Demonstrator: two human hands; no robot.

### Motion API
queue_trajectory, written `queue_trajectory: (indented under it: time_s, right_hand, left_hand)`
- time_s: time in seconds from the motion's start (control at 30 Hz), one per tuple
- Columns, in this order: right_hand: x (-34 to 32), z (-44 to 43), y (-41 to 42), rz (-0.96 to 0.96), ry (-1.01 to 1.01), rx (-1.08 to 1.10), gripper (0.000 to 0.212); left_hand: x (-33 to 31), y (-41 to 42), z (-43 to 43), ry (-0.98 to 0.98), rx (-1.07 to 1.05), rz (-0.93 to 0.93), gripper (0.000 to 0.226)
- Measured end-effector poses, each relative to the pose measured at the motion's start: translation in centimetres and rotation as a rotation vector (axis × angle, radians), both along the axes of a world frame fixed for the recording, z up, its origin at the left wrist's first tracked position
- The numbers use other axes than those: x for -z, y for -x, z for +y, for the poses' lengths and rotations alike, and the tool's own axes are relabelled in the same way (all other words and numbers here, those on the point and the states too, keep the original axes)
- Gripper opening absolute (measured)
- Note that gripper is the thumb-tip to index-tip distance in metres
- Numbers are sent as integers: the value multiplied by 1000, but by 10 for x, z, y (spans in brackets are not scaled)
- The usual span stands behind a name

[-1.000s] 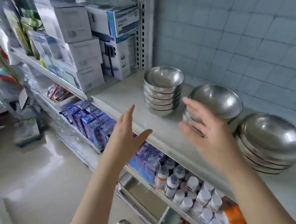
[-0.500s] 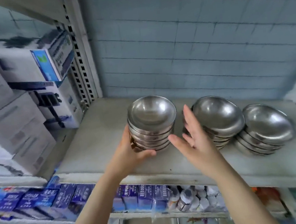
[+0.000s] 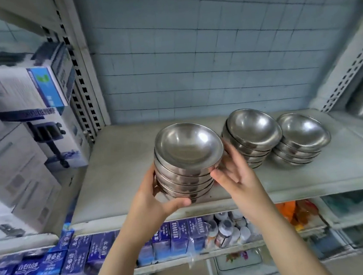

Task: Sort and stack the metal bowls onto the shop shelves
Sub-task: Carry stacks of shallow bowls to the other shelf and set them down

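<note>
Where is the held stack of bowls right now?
Head view, centre: the held stack is at the front of the shelf, between the left hand and right hand, just left of the middle bowl stack.

White boxes (image 3: 17,163) — blue cartons (image 3: 98,249), bottles (image 3: 226,231) below

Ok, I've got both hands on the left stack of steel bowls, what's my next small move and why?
Probably curl the right-hand grip round the tilted stack of shiny steel bowls: the left-hand grip holds its lower side, while the right fingers lie fairly straight against it.
</note>
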State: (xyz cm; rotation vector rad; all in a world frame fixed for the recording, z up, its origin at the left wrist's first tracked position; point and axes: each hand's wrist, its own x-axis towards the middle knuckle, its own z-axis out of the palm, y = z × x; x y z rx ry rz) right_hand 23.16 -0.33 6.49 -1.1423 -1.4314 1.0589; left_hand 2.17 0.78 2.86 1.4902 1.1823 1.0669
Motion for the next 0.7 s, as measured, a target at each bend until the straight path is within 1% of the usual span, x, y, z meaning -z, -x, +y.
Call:
queue_trajectory:
  time_s: [0.13,0.27,0.37,0.47,0.63,0.7]
  right_hand:
    - [-18,-36,-16,30,-40,82,84]
    - [-28,-68,-51,25,-91,143,81]
    - [-32,-91,-88,41,-89,165,87]
    - [-32,-116,-133,55,-91,229,79]
    - [-35,-164,-224,68,-126,386,69]
    - [-34,-186,-268,56,-143,440,73]
  left_hand:
    - [-21,-19,-22,-39,32,7,102]
    - [-34,-55,-41,-62,93,5,94]
    - [-38,-93,-52,-49,131,17,98]
    - [-41,-142,-63,-40,177,30,97]
    - [-47,-245,-91,-43,291,57,87]
    - [-48,-292,-105,-58,350,59,86]
